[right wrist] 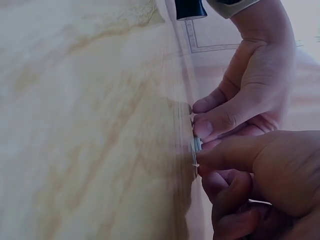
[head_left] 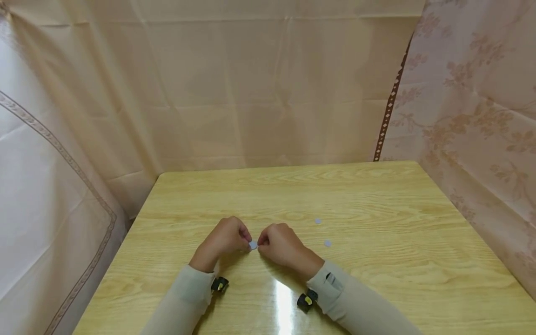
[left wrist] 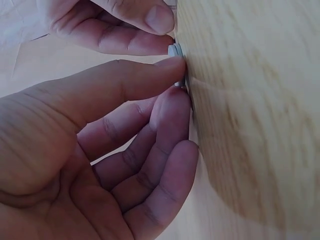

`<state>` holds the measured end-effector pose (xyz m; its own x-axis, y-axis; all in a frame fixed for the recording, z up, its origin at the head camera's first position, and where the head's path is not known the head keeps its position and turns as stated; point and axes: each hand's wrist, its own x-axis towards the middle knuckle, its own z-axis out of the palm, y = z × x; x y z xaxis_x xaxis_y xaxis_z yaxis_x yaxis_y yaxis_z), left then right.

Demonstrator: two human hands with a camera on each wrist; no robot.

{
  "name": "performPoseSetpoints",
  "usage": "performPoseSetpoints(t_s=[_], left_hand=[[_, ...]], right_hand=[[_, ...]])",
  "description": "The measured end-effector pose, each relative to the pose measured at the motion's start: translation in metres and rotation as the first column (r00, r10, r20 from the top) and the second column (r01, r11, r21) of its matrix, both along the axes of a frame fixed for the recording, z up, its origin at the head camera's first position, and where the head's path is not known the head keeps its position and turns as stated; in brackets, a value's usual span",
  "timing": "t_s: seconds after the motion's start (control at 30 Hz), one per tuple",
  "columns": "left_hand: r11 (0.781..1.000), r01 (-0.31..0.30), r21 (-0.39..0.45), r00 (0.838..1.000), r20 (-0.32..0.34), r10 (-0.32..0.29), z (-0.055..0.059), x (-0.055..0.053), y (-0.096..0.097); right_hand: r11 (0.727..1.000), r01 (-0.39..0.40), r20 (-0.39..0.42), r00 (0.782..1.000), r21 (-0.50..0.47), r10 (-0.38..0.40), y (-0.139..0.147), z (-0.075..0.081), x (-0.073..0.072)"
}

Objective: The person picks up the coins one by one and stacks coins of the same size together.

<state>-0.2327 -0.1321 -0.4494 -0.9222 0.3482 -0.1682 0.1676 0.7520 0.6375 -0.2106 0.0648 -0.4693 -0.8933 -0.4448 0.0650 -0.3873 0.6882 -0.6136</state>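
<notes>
Just above the table, both hands meet at a small, pale, round disc [head_left: 253,244]. From the side, in the left wrist view, it shows as a thin stack of flat discs [left wrist: 174,50]. My left hand [head_left: 229,236] pinches the stack between thumb and fingers, the other fingers curled below. The right hand [head_left: 281,243] pinches at the opposite edge, its thumb and finger right at the rim. In the right wrist view the discs [right wrist: 197,145] stand out between the two sets of fingertips, partly hidden by them.
Two more pale discs lie on the wood-grain table [head_left: 368,200] to the right of the hands, one disc [head_left: 318,221] farther back and another disc [head_left: 327,243] nearer. Behind the table hangs a beige curtain [head_left: 268,93]. Each sleeve has a dark wrist camera at its cuff.
</notes>
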Motion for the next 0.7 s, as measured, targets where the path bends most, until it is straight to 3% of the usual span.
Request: performPoseSetpoints(t_s=[0.5,0.7], left_hand=[[0.999,-0.019,-0.051,1.000,0.009,0.020,0.003,0.002,0.004],[0.999,-0.016,-0.047,1.000,0.012,0.016,0.005,0.003,0.004]], right_hand=[[0.998,-0.019,0.030,0.999,-0.058,0.021,0.029,0.007,0.007],[0.997,0.022,0.044,0.999,-0.069,-0.019,0.050,0.011,0.008]])
